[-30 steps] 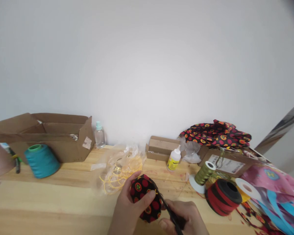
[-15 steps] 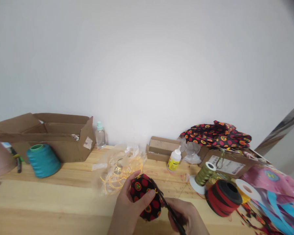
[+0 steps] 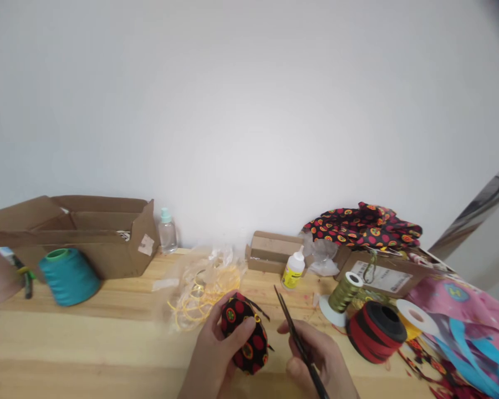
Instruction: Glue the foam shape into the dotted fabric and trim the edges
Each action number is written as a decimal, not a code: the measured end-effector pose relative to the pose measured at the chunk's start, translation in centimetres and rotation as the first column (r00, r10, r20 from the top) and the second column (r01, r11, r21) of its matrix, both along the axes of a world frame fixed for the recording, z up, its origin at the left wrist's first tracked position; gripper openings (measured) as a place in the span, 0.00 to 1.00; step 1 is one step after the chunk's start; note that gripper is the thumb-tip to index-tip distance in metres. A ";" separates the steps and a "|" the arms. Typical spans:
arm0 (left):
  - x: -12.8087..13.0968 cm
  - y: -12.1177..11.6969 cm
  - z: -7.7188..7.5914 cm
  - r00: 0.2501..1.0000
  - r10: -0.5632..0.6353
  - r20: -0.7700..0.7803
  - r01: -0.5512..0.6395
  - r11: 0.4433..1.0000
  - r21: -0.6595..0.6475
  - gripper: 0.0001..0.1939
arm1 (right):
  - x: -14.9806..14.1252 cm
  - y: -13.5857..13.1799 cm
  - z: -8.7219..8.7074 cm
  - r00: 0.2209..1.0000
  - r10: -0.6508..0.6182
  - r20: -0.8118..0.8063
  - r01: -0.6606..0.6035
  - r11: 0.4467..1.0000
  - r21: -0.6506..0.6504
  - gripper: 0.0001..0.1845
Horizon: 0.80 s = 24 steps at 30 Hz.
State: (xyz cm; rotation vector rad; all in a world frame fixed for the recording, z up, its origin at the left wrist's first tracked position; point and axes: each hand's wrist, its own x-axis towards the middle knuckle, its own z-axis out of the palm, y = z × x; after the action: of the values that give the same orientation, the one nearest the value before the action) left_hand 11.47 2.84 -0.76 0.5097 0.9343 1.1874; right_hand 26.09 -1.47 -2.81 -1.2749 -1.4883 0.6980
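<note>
My left hand [image 3: 212, 354] is wrapped round a small stuffed ball of black fabric with red and orange dots [image 3: 245, 335], held just above the wooden table [image 3: 87, 343]. A short dark strip sticks out from the ball's top right. My right hand [image 3: 320, 360] grips black scissors [image 3: 293, 332], their closed blades pointing up and to the left, a little apart from the ball. Both hands are at the lower middle of the view.
A teal thread cone [image 3: 69, 275] and open cardboard box [image 3: 87, 235] stand at left. Yellow cord in clear plastic [image 3: 203, 288], a glue bottle [image 3: 293, 270], a gold ribbon spool [image 3: 345, 293], a red-black roll [image 3: 376, 331], matching dotted fabric [image 3: 361, 225] and pink-blue material [image 3: 461, 316] crowd the middle and right.
The scissors have drawn away from the ball to the right and now point upward. The ball has sunk slightly in my left hand, with a dark strip now free at its top.
</note>
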 end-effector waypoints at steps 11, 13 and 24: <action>-0.3 0.2 0.6 0.996 0.083 0.030 -0.086 0.991 0.101 0.34 | 1.2 0.1 0.4 0.808 -0.039 0.588 -0.187 0.929 0.319 0.23; -0.3 0.1 0.8 0.996 0.076 0.043 -0.080 0.992 0.099 0.36 | 1.3 0.1 0.3 0.799 -0.037 0.600 -0.215 0.914 0.343 0.22; -0.4 -0.1 0.8 0.992 -0.027 0.120 0.020 0.998 0.055 0.46 | 1.1 -0.1 0.4 0.804 -0.037 0.593 -0.206 0.919 0.337 0.23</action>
State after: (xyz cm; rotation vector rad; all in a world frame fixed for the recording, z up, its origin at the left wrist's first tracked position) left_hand 11.03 2.73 0.01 0.4847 0.7925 1.2111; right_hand 27.14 -1.61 -2.42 -1.1627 -2.0805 0.0182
